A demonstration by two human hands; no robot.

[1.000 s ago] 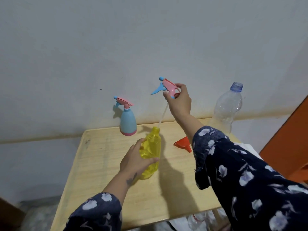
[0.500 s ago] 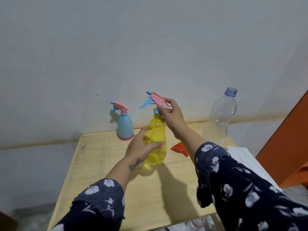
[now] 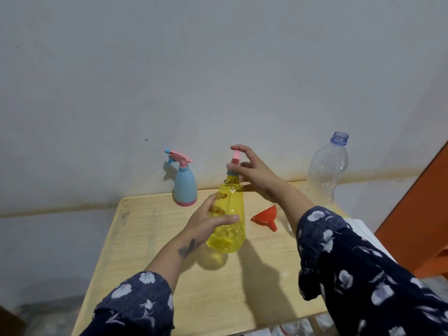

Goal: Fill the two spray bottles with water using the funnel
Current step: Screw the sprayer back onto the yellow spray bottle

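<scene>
— Plastic, mostly? What stands on the table [image 3: 150, 241]?

— Pale wood with a straight grain carries it all. Near the middle stands the yellow spray bottle [image 3: 230, 226], translucent, smooth and pear-shaped, tilted a little. The left hand [image 3: 208, 221] wraps its belly, fingers curled round the far side and showing through the plastic, thumb across the front.

— And the top of it?

— The pink trigger head [image 3: 235, 158] sits on the neck, seen end-on. The right hand [image 3: 252, 172] pinches it, one finger hooked over the top, thumb at the blue collar.

— The second bottle?

— The blue spray bottle [image 3: 185, 187] stands upright at the back edge, against the wall [image 3: 218, 69]; opaque, matte, bell-shaped, with a pink band round its base and a pink head with a blue nozzle tip.

— The funnel?

— The red funnel [image 3: 265, 217] lies on its side just right of the yellow bottle, cone mouth toward the bottle, spout toward the right edge.

— Anything else?

— A clear ribbed bottle [image 3: 327, 170], uncapped, blue-tinted at the neck, stands at the back right corner. Both sleeves [image 3: 363, 275] are dark cloth with pale flowers.
</scene>
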